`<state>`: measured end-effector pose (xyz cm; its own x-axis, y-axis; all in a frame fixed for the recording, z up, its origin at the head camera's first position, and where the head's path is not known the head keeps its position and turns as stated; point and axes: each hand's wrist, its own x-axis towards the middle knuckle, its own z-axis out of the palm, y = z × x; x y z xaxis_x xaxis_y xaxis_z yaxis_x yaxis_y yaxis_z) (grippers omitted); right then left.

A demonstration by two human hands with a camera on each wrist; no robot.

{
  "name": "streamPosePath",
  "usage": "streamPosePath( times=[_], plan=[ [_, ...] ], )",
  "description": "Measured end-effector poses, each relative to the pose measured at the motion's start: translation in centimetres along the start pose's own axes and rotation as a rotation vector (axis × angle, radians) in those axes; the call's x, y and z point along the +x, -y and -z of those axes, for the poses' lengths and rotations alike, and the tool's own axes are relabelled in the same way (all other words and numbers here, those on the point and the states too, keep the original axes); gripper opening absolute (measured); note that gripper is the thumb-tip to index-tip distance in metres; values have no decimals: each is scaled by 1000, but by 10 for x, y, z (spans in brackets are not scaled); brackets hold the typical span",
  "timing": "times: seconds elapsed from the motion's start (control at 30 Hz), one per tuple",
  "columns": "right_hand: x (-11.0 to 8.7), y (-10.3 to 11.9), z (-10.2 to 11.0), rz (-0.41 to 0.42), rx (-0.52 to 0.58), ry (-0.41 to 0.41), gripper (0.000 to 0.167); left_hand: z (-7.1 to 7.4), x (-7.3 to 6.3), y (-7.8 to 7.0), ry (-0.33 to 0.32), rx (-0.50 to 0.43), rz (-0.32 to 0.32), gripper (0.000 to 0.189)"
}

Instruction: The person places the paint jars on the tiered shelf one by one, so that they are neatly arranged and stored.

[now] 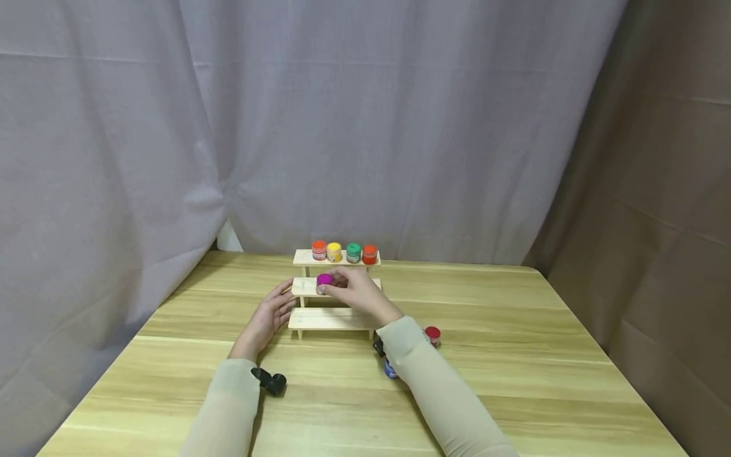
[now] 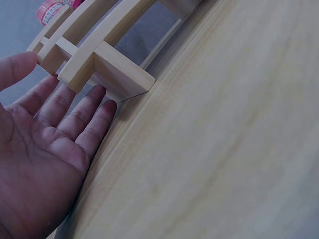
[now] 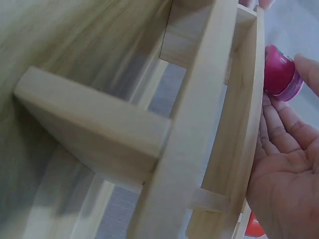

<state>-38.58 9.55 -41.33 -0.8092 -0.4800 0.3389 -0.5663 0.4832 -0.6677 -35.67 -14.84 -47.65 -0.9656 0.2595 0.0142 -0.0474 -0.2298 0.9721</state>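
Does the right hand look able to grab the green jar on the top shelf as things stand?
Probably not: the right hand is holding the magenta jar, though nothing visible blocks the green jar from the front.

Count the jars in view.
7: orange jar, yellow jar, green jar and red jar on the top shelf; magenta jar in the right hand; crimson jar and blue jar on the table by the right sleeve, which may hide more.

A rack (image 1: pixel 331 320) stands on the table (image 1: pixel 325 406), four jars (image 1: pixel 353 254) on its top shelf (image 1: pixel 302 257).
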Motion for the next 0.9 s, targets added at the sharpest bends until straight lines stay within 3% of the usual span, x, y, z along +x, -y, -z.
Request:
streamPosePath(
  times=[0.9],
  plan=[
    [0,-5,-1,-30,17,-29,40,-1,0,1,-17,0,13,58]
  ],
)
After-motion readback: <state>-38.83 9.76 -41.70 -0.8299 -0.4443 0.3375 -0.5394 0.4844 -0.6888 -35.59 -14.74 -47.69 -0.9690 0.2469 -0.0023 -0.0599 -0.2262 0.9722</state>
